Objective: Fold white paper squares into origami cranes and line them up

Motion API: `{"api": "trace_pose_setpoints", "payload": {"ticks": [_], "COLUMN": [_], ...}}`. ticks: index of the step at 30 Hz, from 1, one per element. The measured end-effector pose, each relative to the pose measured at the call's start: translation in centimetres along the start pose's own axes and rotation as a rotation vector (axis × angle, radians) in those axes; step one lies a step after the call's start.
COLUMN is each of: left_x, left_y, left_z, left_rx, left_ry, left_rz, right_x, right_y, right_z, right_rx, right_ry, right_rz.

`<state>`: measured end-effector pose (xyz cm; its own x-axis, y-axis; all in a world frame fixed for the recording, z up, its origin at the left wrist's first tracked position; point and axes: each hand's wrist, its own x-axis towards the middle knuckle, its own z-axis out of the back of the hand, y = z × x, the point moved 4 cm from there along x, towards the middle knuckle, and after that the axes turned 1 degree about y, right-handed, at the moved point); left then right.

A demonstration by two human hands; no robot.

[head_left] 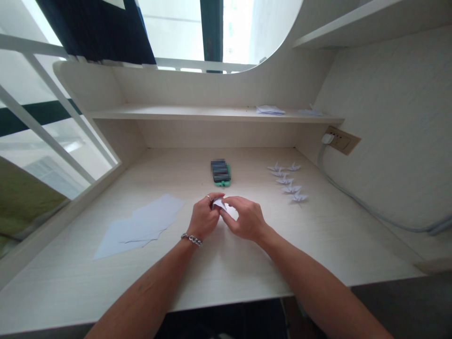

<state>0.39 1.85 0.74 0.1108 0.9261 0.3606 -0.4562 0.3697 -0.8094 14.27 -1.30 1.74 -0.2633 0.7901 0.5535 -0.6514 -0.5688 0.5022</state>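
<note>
A small folded piece of white paper [219, 203] is held between my two hands, above the middle of the desk. My left hand [205, 217] grips it from the left, fingers curled round it; a ring and a chain bracelet are on this hand and wrist. From the right, my right hand [246, 217] pinches the paper's other side between thumb and fingers. My fingers hide part of the paper. Several folded white paper cranes [291, 189] stand on the desk to the right. Flat white paper sheets [148, 221] lie overlapping on the left.
Behind my hands sits a dark and green object [221, 173], its face blurred out. A shelf [176, 113] above the desk [254, 273] carries folded papers [270, 109]. On the right wall, a grey cable [339, 187] hangs from a socket [342, 140].
</note>
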Motion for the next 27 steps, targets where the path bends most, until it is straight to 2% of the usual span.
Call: {"api": "trace_pose_setpoints", "payload": {"ticks": [2,5,9,12,17,27], "left_x": [0.2,0.4,0.3,0.2,0.1,0.0], "left_y": [0.4,0.8,0.7,0.6,0.5,0.3], "left_z": [0.2,-0.2,-0.7,-0.9,-0.9,-1.0], "left_rx": [-0.099,-0.299,-0.480,-0.529,-0.504,-0.470], "left_ry": [0.004,0.065,0.108,0.127,0.108,0.119], "left_rz": [0.060,0.174,0.230,0.249,0.218,0.154], "right_x": [0.2,0.6,0.9,0.9,0.9,0.9], "right_y": [-0.4,-1.9,-3.5,-4.0,-3.8,-4.2], "right_z": [0.3,0.6,-0.2,-0.5,-0.8,-1.2], "right_rx": [0.176,0.417,0.713,0.726,0.688,0.813], "right_ry": [-0.007,-0.086,-0.053,-0.070,-0.056,-0.034], "right_rz": [-0.030,-0.187,-0.323,-0.380,-0.358,-0.456]}}
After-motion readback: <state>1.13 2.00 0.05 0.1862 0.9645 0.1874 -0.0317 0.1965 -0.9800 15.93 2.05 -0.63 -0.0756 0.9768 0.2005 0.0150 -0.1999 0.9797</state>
